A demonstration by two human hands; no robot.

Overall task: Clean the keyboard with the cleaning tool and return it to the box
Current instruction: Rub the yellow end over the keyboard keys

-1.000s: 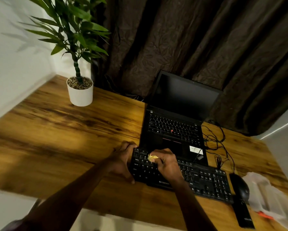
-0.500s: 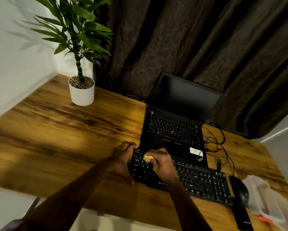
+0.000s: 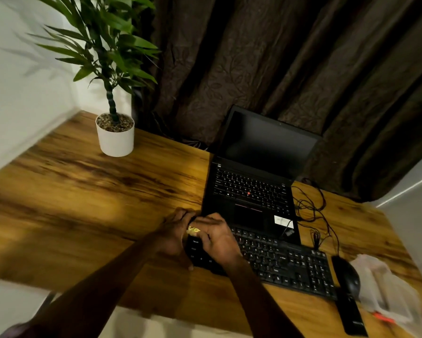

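A black keyboard [image 3: 283, 264] lies on the wooden desk in front of an open laptop. My right hand [image 3: 217, 237] presses a small yellow cleaning tool [image 3: 192, 231] onto the keyboard's far left keys, fingers curled round it. My left hand [image 3: 175, 237] grips the keyboard's left end, thumb at the front edge. A clear plastic box [image 3: 385, 289] sits at the desk's right side.
The black laptop [image 3: 251, 191] stands open behind the keyboard, with tangled cables [image 3: 312, 211] to its right. A black mouse [image 3: 346, 276] and a black remote-like bar [image 3: 351, 315] lie right of the keyboard. A potted plant [image 3: 114, 132] stands at the back left.
My right hand has slid the yellow tool leftward along the keys, up against my left hand. The left hand stays on the keyboard's left end.
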